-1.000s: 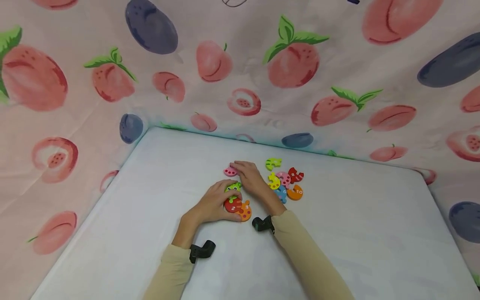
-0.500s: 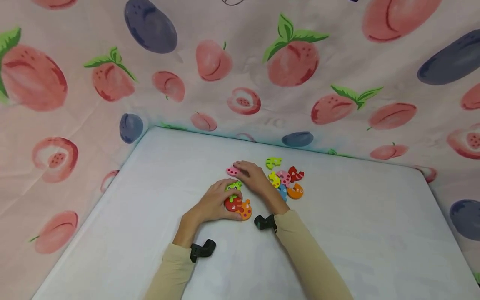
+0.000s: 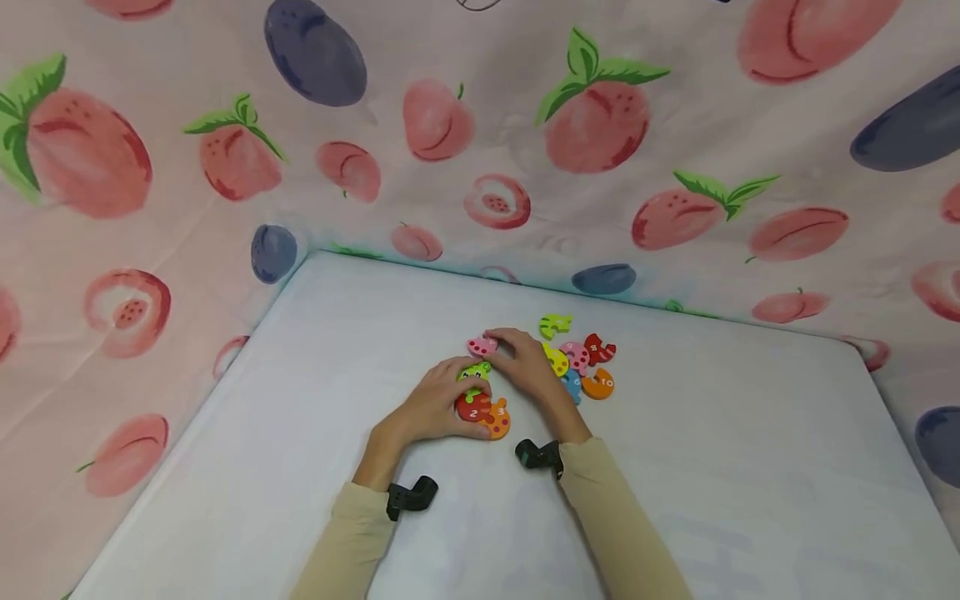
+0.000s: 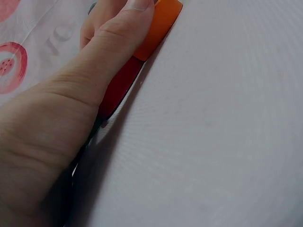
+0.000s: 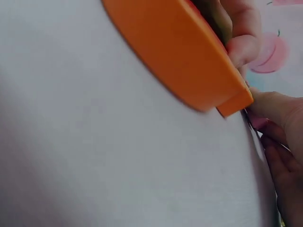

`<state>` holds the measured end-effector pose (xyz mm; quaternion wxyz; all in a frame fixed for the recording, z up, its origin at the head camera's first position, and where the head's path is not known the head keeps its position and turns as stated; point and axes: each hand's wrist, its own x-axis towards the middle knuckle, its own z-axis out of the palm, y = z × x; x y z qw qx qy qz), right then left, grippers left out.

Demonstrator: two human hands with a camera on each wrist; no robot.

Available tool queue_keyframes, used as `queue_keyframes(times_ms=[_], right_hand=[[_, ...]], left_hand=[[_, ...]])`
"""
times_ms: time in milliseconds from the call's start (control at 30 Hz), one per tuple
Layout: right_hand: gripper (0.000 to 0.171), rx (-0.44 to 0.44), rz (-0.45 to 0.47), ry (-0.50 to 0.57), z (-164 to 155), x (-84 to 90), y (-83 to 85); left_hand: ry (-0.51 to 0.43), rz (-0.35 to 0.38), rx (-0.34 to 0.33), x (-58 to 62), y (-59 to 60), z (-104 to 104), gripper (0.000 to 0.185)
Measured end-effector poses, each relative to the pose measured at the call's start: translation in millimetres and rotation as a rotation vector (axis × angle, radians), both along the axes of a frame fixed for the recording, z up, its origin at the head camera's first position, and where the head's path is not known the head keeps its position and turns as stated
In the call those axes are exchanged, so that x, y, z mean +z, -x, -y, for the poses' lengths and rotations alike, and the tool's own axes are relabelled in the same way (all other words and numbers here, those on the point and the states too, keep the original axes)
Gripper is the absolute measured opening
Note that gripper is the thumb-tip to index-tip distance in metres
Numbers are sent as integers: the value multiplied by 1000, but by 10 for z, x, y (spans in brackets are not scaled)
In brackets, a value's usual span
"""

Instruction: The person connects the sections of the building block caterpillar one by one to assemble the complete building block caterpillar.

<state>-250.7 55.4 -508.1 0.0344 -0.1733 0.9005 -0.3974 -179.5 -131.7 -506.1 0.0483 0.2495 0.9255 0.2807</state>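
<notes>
My left hand lies over a joined row of flat puzzle pieces: a green one, a red one and an orange one. In the left wrist view its thumb presses along the edge of the red piece and the orange piece. My right hand reaches left, and its fingertips pinch a pink spotted piece just above the green one. The right wrist view shows the orange piece close up and a sliver of the pink piece under my fingers.
Loose pieces lie right of my right hand: lime green, yellow, pink, red, blue and orange. All rest on a white table. Fruit-printed cloth walls in the back and sides.
My right hand has drawn the pink piece a little to the right, nearer the green piece. My left hand has stayed on the joined pieces.
</notes>
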Motion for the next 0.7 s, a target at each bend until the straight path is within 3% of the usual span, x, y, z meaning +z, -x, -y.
queue_keyframes(times_ms=[100, 233, 467, 533, 700], right_hand=[[45, -15, 29, 46, -1, -13, -2], [48, -99, 97, 141, -11, -28, -34], [53, -129, 259, 411, -91, 28, -294], [53, -122, 310, 509, -109, 55, -380], [52, -112, 459, 883, -174, 92, -542]], left_hand=[[15, 11, 10, 4, 2, -5, 54], [34, 16, 9, -14, -4, -9, 56], [34, 18, 7, -21, -8, -14, 60], [37, 14, 9, -22, 0, -11, 62], [20, 22, 7, -11, 11, -16, 64]])
